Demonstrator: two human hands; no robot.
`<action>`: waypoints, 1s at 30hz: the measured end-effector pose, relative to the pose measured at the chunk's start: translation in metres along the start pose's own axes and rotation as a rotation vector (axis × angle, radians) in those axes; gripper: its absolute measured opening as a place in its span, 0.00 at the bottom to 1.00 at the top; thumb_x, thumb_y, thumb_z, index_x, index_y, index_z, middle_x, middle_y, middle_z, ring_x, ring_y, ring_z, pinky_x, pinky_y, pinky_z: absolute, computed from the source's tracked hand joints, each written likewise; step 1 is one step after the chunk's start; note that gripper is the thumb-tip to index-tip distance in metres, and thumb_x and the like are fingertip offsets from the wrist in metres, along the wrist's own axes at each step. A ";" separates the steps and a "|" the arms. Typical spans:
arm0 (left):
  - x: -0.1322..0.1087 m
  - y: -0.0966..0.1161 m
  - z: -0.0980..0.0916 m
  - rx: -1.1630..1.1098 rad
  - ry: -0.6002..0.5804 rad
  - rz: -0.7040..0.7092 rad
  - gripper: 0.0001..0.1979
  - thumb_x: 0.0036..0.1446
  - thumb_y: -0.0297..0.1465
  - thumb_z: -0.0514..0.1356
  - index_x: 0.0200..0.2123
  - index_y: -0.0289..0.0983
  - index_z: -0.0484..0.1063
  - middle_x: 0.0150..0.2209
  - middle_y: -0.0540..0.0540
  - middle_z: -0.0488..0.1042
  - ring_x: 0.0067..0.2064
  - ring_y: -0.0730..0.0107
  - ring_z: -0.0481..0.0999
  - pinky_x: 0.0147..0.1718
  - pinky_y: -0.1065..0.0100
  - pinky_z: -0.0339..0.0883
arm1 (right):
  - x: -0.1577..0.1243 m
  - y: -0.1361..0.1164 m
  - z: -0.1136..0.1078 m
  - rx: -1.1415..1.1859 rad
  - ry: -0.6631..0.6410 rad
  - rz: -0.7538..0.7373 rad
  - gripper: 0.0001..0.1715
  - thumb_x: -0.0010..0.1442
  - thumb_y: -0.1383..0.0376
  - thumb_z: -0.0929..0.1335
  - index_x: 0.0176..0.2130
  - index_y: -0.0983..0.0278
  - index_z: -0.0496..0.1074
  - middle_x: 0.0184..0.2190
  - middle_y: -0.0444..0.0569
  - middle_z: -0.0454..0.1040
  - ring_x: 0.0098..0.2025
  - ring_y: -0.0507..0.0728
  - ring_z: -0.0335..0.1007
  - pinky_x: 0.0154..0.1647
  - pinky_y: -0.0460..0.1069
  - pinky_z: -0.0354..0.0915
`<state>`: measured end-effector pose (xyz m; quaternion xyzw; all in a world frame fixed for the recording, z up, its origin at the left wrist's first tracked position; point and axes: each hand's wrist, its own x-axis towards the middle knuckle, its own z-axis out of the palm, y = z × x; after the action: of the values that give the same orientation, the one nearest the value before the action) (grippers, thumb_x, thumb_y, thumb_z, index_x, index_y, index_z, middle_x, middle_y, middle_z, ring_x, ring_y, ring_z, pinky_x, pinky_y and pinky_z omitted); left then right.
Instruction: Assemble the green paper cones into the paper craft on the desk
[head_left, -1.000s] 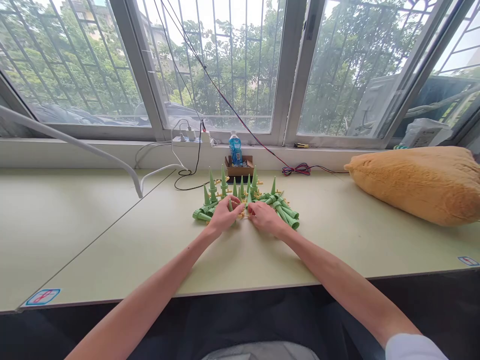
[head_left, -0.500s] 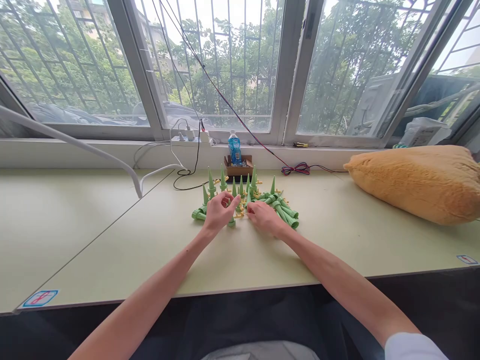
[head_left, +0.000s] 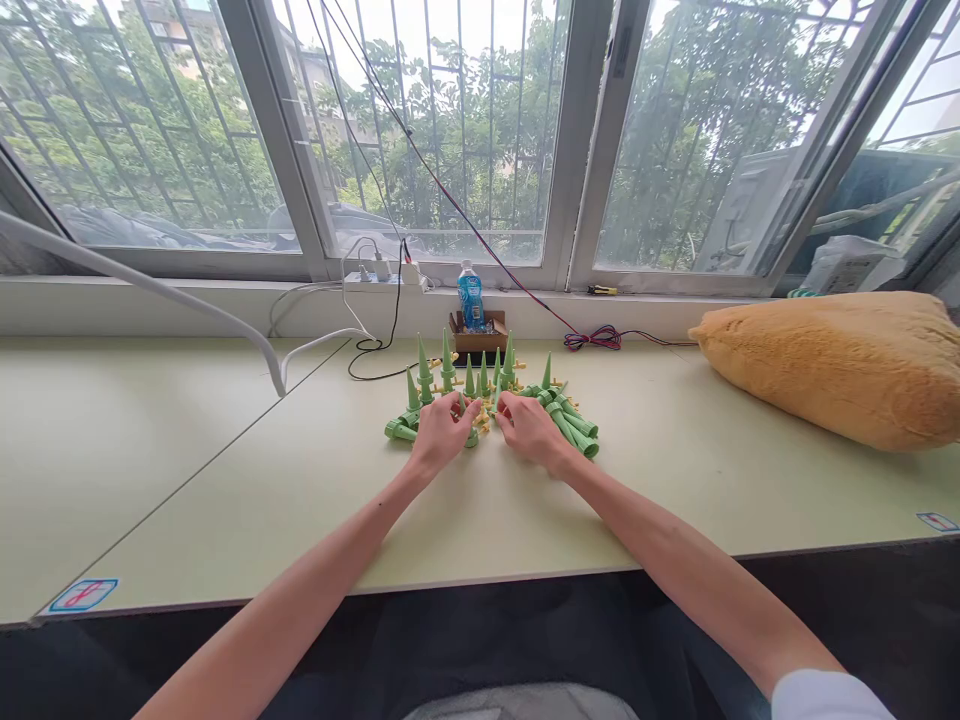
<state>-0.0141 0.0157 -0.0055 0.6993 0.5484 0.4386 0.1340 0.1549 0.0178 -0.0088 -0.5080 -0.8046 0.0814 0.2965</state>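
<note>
Several green plastic spikes with yellow valves stand and lie in a cluster on the pale table (head_left: 315, 480). My left hand (head_left: 444, 430) has its fingers closed round a green spike (head_left: 471, 438) whose base shows beside the fingertips. My right hand (head_left: 525, 425) pinches at another green spike (head_left: 498, 392) near the middle of the cluster. To the right of that hand lie several green spikes (head_left: 577, 425) in a pile. Upright spikes (head_left: 424, 375) stand behind my left hand.
A small cardboard box (head_left: 480, 338) with a blue bottle (head_left: 471, 298) sits behind the cluster. Coiled cables (head_left: 600, 338) lie by the sill. An orange plush cushion (head_left: 832, 365) lies at right; a thick white cable (head_left: 150, 278) arches at left.
My left hand has closed round the spike, with its fingers lower on it. My right hand has moved slightly up, its fingertips now at the upright spike.
</note>
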 end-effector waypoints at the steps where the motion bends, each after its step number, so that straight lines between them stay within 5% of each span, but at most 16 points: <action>1: 0.000 0.000 0.000 0.006 -0.004 -0.001 0.17 0.57 0.45 0.55 0.23 0.39 0.64 0.21 0.51 0.67 0.22 0.71 0.65 0.26 0.69 0.57 | 0.000 0.000 0.000 0.003 0.014 -0.004 0.05 0.64 0.67 0.61 0.35 0.63 0.65 0.32 0.48 0.72 0.33 0.53 0.65 0.33 0.45 0.55; 11: -0.001 0.004 -0.002 -0.039 -0.011 -0.054 0.19 0.56 0.44 0.56 0.19 0.39 0.61 0.16 0.51 0.66 0.20 0.70 0.66 0.25 0.68 0.59 | 0.001 -0.004 -0.003 0.009 0.125 -0.017 0.07 0.64 0.67 0.61 0.37 0.63 0.67 0.32 0.48 0.72 0.33 0.53 0.65 0.35 0.45 0.56; 17: 0.000 0.008 -0.004 -0.197 0.016 -0.129 0.18 0.60 0.44 0.52 0.26 0.37 0.68 0.28 0.46 0.77 0.18 0.74 0.65 0.21 0.68 0.60 | 0.001 -0.005 -0.004 0.025 0.159 -0.027 0.08 0.64 0.67 0.60 0.36 0.63 0.67 0.31 0.47 0.70 0.31 0.53 0.63 0.35 0.45 0.56; 24: 0.002 0.011 -0.004 -0.584 -0.125 -0.248 0.19 0.60 0.45 0.53 0.35 0.34 0.69 0.31 0.42 0.77 0.15 0.78 0.62 0.14 0.69 0.58 | 0.001 -0.006 -0.002 0.082 0.198 -0.075 0.09 0.65 0.65 0.59 0.37 0.63 0.67 0.33 0.47 0.71 0.30 0.52 0.63 0.35 0.45 0.57; 30: 0.002 0.015 -0.004 -0.660 -0.175 -0.249 0.17 0.61 0.42 0.53 0.36 0.33 0.68 0.32 0.41 0.77 0.16 0.79 0.62 0.14 0.70 0.58 | 0.000 -0.010 -0.003 0.130 0.215 -0.125 0.12 0.67 0.65 0.58 0.37 0.63 0.67 0.34 0.48 0.71 0.32 0.52 0.64 0.36 0.45 0.57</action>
<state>-0.0077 0.0106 0.0075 0.5811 0.4446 0.5109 0.4512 0.1489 0.0132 -0.0020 -0.4426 -0.7913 0.0599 0.4177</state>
